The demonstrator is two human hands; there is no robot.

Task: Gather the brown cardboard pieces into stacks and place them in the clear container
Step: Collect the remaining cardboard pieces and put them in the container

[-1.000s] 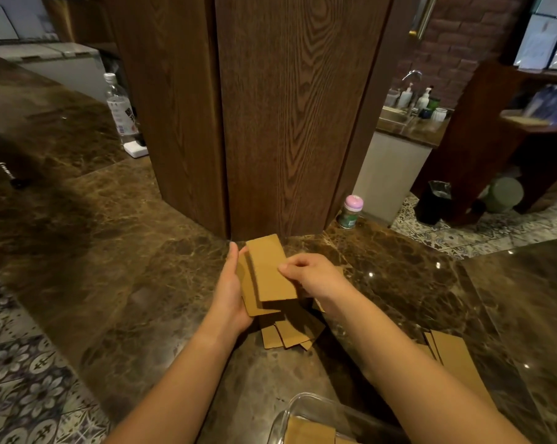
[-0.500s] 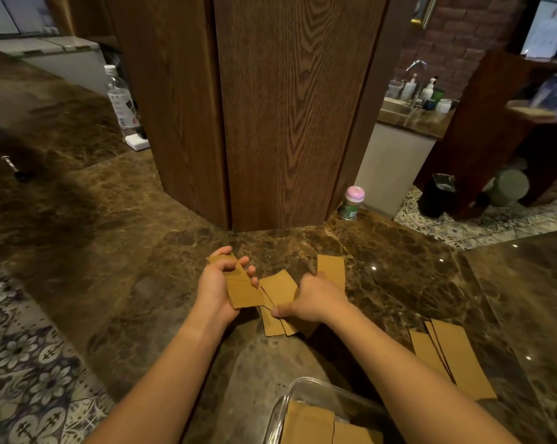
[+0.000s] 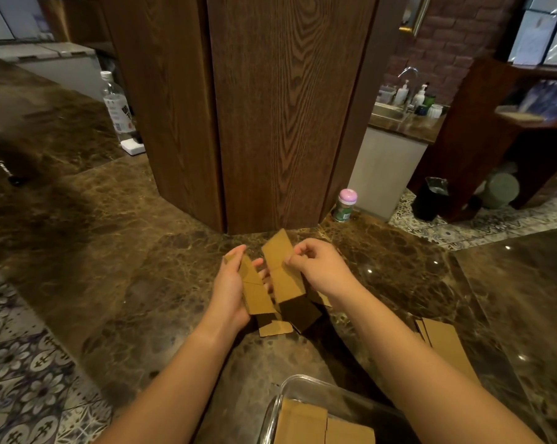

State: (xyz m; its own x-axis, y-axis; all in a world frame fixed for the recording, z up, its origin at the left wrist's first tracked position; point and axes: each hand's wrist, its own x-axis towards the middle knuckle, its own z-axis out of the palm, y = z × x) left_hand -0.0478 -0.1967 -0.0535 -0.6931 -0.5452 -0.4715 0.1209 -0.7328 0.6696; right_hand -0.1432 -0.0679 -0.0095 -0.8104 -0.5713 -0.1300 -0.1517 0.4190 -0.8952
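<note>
My left hand (image 3: 230,290) holds a small stack of brown cardboard pieces (image 3: 253,288) upright above the marble counter. My right hand (image 3: 318,267) pinches another cardboard piece (image 3: 282,267) and holds it just right of that stack. A few loose pieces (image 3: 275,326) lie on the counter under my hands. More cardboard strips (image 3: 443,344) lie to the right, partly hidden by my right forearm. The clear container (image 3: 282,403) sits at the bottom edge with cardboard pieces (image 3: 306,423) inside.
A wooden pillar (image 3: 270,107) rises just beyond my hands. A small pink-capped bottle (image 3: 344,205) stands at its right base, a water bottle (image 3: 116,107) at its left. The marble counter (image 3: 126,251) drops to patterned floor tiles at left.
My right hand has lifted a cardboard piece off the counter and brought it up beside the stack in my left hand. Both hands have risen slightly.
</note>
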